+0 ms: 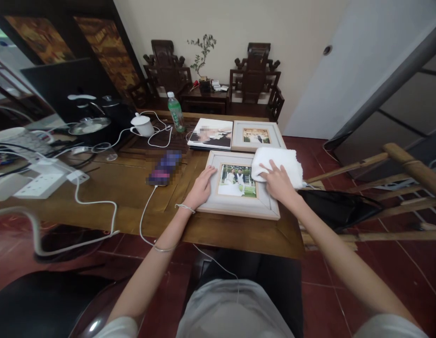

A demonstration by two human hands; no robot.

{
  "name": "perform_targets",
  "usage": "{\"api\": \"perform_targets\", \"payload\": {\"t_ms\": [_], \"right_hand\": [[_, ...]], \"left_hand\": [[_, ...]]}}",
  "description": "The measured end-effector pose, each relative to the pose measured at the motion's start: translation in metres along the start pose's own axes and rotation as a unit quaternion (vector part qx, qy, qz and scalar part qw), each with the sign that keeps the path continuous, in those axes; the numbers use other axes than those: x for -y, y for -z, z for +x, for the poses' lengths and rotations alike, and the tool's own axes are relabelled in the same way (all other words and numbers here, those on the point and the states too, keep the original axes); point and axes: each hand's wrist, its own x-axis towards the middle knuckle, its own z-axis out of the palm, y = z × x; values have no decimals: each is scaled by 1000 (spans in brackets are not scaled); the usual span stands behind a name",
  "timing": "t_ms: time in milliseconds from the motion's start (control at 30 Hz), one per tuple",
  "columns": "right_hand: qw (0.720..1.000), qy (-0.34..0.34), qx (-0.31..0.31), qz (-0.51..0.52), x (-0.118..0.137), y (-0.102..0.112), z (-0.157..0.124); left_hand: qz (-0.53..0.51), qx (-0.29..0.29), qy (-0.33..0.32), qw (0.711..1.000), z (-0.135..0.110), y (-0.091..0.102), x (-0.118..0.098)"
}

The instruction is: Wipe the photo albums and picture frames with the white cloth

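A pale picture frame (235, 209) with a wedding photo lies flat on the wooden table (133, 188) in front of me. My left hand (201, 187) rests flat on the frame's left border, fingers stretched out. My right hand (279, 180) presses on a folded white towel (284, 162) that lies over the frame's top right corner, fingers laid on the cloth.
Behind the frame lie a second framed photo (257, 136) and a photo print (210, 134). A phone (164, 168) on a white cable, a green bottle (176, 112), a white cup (142, 126), a power strip (45, 180) and cookware sit to the left. Wooden chair at right.
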Motion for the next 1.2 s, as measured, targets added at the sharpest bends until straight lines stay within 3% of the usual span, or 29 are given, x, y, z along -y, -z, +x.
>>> {"api": "perform_targets", "payload": {"t_ms": [200,333,500,800,933,1067,1200], "right_hand": [[998,45,40,-13,33,25,-68],[994,47,96,-4,54,47,-91],[992,33,123,16,82,52,-75],[982,167,28,78,143,40,-22],[988,138,25,70,135,34,-34],[996,47,59,37,103,34,-67],[997,23,70,29,67,38,-86]], "left_hand": [[2,7,6,1000,0,-2,2],[10,7,7,1000,0,-4,4],[19,2,6,1000,0,-4,4],[14,3,30,999,1,-3,2],[19,4,20,1000,1,-2,2],[14,5,13,1000,0,-2,2],[9,14,10,1000,0,-3,4]]}}
